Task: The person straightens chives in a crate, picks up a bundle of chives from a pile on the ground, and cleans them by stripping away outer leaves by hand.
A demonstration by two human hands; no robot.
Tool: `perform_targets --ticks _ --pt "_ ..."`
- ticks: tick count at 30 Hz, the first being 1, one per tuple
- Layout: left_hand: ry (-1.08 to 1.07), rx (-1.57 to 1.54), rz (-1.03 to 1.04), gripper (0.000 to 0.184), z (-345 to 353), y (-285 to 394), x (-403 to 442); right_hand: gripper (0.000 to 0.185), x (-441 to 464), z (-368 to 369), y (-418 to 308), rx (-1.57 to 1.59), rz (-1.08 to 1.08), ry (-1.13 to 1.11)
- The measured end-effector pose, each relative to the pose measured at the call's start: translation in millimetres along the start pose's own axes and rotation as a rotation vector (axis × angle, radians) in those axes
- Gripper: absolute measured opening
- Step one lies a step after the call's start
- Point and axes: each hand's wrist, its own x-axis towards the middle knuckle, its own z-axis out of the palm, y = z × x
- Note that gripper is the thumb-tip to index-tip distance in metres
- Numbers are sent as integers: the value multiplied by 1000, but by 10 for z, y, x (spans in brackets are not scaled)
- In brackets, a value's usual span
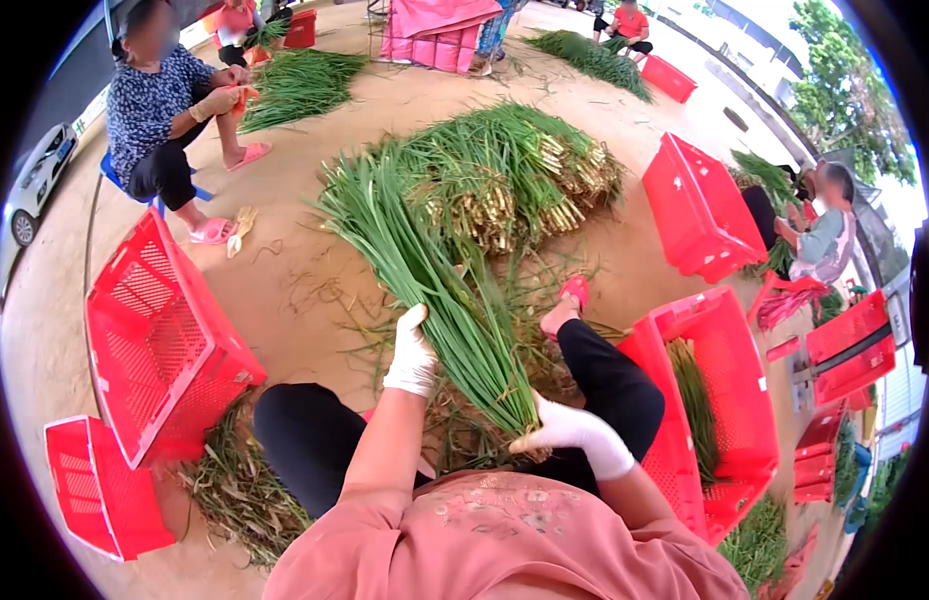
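Greens [454, 330] in hands [414, 352] [574, 435] — car plate [64, 149] illeg.

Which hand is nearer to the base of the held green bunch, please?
The right hand is at the base; the left hand holds the green bunch farther up.

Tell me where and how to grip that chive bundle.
Grip the chive bundle at its narrow near end, right hand coming from the right, because stalks gather there; probably brace mid-length with the left hand from the left, since far leaves splay.
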Motion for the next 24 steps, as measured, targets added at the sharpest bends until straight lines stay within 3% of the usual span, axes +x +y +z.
perform_targets --ticks 2,4,6,8,9,12,14,17,22,24 --pt "15 50 -63 53 -85 170 -82 107 372 -129 173 213 5 -136" --pt "70 133 -111 55 -67 232 -165 104 836 -50 327 791 -27 -140" --pt "63 223 -166 57 24 290 -228 101 1089 -85 114 972 -27 -242" --pt "96 335 -86 56 157 322 -276 99 1285 -67 49 981 -44 -237" --pt "120 376 -44 54 157 380 -271 99 1332 -17 -116 984 -191 -61" --pt "152 465 40 48 220 396 -272 101 1510 106 90 973 -213 62" --pt "157 523 85 44 358 365 -281 104 1407 84 -163 1027 -246 -23" --pt "136 719 190 32 520 242 -308 108 1359 76 -196 680 -249 111" --pt "54 892 287 61 216 -24 -326 110 1404 199 129 616 -253 89" --pt "23 895 139 67 -114 -72 -328 100 1545 302 452 543 -250 45"
